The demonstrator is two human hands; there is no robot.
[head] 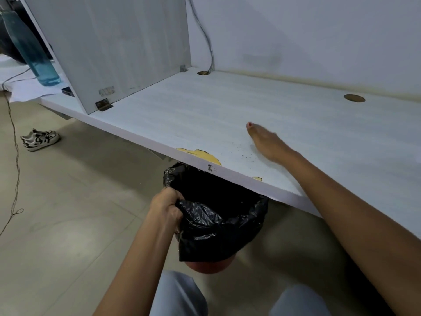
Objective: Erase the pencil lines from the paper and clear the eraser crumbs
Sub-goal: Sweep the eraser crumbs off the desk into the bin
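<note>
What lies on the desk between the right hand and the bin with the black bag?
In the head view, dark eraser crumbs lie scattered on the desk between the right hand and the bag-lined bin.

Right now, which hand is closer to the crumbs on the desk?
Right. The right hand is on the desk beside the crumbs; the left hand is lower down, holding the bin bag.

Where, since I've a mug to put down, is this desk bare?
The desk is bare from the divider panel across to the right hand, and beyond it toward the round cable hole. Busy only at the front edge: eraser crumbs beside that hand.
</note>
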